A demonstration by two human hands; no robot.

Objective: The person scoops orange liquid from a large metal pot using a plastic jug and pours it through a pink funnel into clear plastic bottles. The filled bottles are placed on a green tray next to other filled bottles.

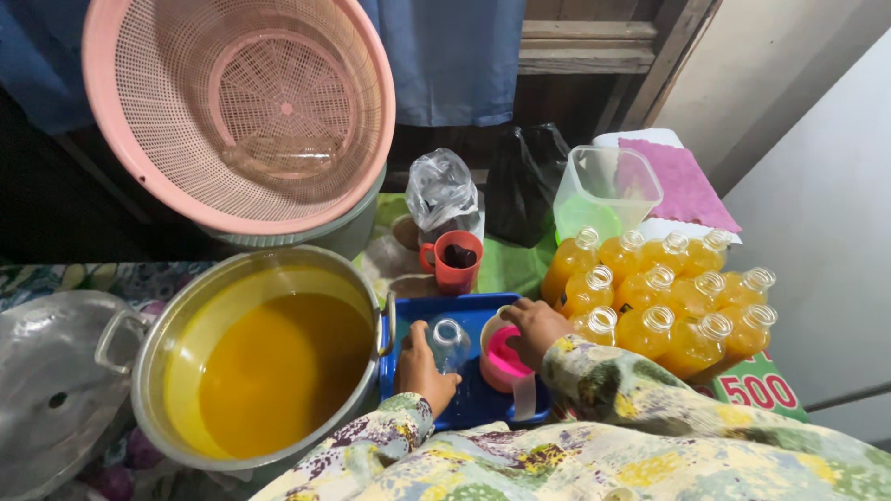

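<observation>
- Left hand [422, 364] grip: fingers wrapped around a small clear bottle [448, 345], holding it upright on the blue tray [483, 399]. Bottle looks empty, mouth open, no cap on it.
- Right hand [535, 327] grip: fingers curled over the rim of a pink cup [504, 357], which stands on the same tray just right of the bottle. Whether the cup is lifted or resting cannot be told.
- Bottle and cup are close together, nearly touching; the bottle sits inside the left grip, at the tray's near-left part.
- Progress, judged from the layout: a cluster of filled bottles [664, 301] with orange liquid stands right of the tray, all apparently uncapped. The held bottle is not yet filled.
- Large metal pot [264, 357], left of the tray and touching its edge, is roughly half full of orange liquid, so a good deal remains.
- Further out: red mug [457, 262] behind the tray, clear measuring jug [605, 190] beyond the bottles, pink colander [237, 107] propped above the pot, metal lid [56, 385] at far left.
</observation>
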